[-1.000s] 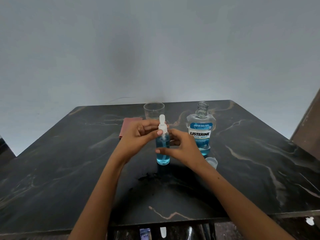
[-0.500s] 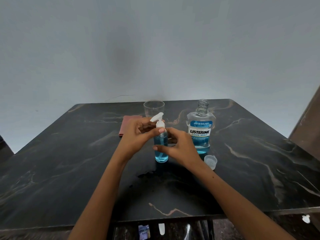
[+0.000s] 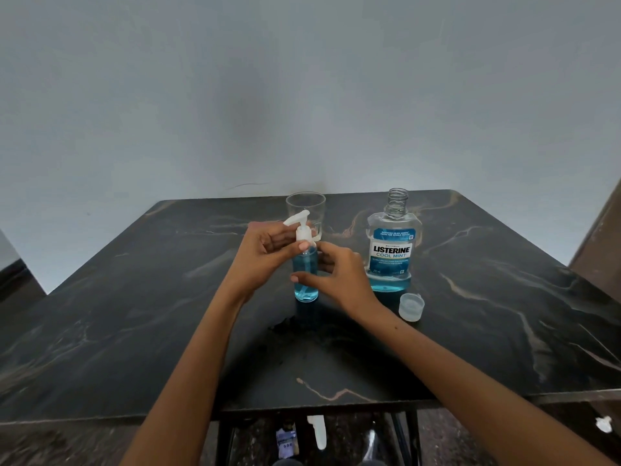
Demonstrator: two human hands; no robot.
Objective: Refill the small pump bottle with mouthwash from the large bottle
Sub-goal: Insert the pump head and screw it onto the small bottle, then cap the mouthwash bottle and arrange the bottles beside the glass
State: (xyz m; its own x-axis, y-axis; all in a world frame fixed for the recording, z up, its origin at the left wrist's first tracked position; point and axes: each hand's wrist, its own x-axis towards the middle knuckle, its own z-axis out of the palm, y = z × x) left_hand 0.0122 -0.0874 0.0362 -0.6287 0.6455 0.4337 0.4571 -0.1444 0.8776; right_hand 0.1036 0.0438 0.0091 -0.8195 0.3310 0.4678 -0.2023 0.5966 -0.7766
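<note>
The small pump bottle (image 3: pixel 305 284) stands upright at the table's centre, filled with blue mouthwash. Its white pump head (image 3: pixel 300 227) sits on top, spout pointing left. My left hand (image 3: pixel 265 260) pinches the pump collar between thumb and fingers. My right hand (image 3: pixel 332 277) holds the bottle's body from the right. The large Listerine bottle (image 3: pixel 392 250) stands uncapped to the right, with a low level of blue liquid. Its clear cap (image 3: pixel 411 307) lies on the table in front of it.
An empty clear glass (image 3: pixel 306 210) stands just behind the pump bottle. The dark marble table (image 3: pixel 134 314) reaches to the wall at the back. Both forearms come in from the near edge. A reddish cloth behind my left hand is hidden.
The pump head has turned so its spout now points left. The small bottle and both hands have shifted slightly left and back. The large bottle and the cap have not moved.
</note>
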